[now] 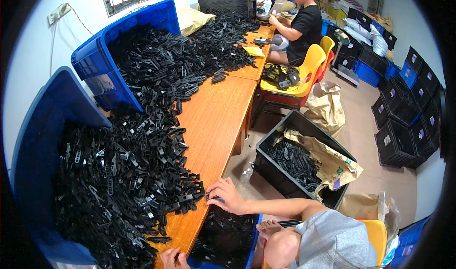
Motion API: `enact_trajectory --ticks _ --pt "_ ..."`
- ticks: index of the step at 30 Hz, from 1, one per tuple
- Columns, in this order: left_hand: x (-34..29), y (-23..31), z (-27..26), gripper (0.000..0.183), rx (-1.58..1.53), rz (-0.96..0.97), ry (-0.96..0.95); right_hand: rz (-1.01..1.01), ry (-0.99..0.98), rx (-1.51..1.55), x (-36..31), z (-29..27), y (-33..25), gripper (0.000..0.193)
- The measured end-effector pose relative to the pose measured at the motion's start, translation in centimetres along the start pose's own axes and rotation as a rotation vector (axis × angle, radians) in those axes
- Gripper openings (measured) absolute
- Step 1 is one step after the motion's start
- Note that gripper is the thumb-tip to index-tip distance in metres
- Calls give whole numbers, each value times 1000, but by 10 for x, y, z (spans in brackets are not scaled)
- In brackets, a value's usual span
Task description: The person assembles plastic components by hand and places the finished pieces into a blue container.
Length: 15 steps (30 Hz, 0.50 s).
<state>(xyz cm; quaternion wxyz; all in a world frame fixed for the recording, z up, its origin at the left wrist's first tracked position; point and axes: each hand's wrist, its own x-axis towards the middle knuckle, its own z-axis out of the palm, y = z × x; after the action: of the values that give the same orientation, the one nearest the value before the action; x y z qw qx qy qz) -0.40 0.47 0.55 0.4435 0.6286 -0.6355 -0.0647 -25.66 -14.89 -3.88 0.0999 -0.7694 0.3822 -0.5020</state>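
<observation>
Your grey shirt [335,240] is nearest, and the bottom edge cuts it off. Your bare arm goes from it to your right hand [228,196], which is at the edge of the table [213,122]. Its fingers are bent and close together, pinching a small piece [216,198]. The piece looks dark with a bit of blue, but your fingers hide most of it, so its shape is hard to make out.

Your left hand [174,259] is lower down and to the left of your right hand, by the table edge. The bottom edge cuts it off. Its thumb and fingers are bent, but you cannot tell if it holds anything.

The big pile [137,150] of black parts is on the table, left of your right hand and just beside its fingertips. The parts lie so thick that many hide each other. Just below your right hand is a blue tub [256,235] with dark parts in it; the table hides some of it. Up and to the right of that hand, a black bin [273,174] holds more black parts, partly covered by a paper bag [339,169].
</observation>
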Motion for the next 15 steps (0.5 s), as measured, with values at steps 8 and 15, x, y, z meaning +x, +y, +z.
enact_trajectory --ticks 8,15 --pt "7 5 -1 7 17 10 -18 450 145 615 9 -14 7 17" --pt "5 3 -1 7 8 11 -9 838 20 1181 22 -29 -6 21"
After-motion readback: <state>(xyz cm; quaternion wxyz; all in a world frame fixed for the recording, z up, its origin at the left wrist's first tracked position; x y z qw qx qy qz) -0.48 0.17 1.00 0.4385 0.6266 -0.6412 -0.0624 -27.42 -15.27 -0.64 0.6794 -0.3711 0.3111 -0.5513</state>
